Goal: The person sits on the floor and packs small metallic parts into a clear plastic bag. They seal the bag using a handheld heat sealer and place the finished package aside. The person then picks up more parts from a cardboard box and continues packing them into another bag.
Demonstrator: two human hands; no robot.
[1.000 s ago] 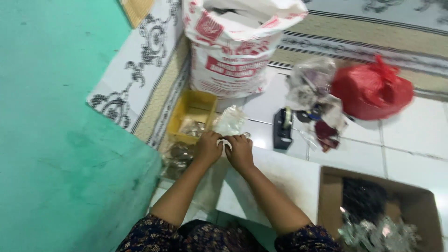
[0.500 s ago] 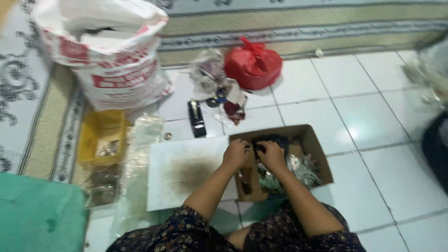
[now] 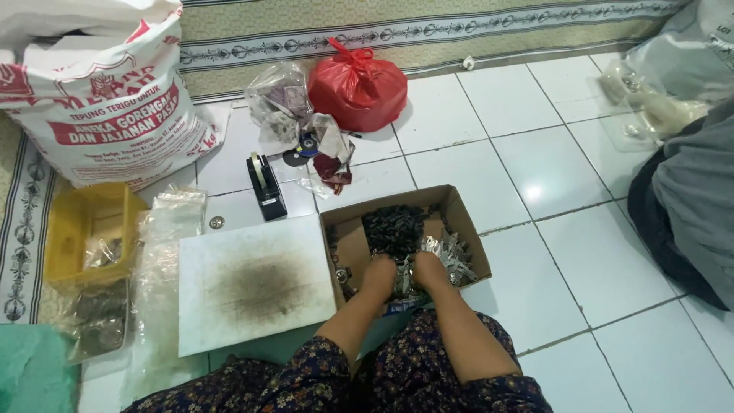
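Note:
An open cardboard box (image 3: 459, 218) sits on the white tiled floor in front of me. It holds a heap of small black parts (image 3: 394, 227) at the back and shiny silvery metal pieces (image 3: 453, 256) at the right. My left hand (image 3: 378, 276) and my right hand (image 3: 428, 271) both reach down into the box's near side, fingers buried among the silvery pieces. What the fingers hold is hidden. A white board (image 3: 256, 281) with a dark smudge in its middle lies just left of the box.
A black tape dispenser (image 3: 266, 183) stands behind the board. A large printed sack (image 3: 107, 107), a yellow tray (image 3: 84, 229) and clear plastic bags (image 3: 164, 252) are at the left. A tied red bag (image 3: 358, 84) lies at the back. Grey cloth (image 3: 692, 206) is at the right.
My view has swung from the yellow tray at the left to the cardboard box. Both hands moved from a small clear bag there into the box.

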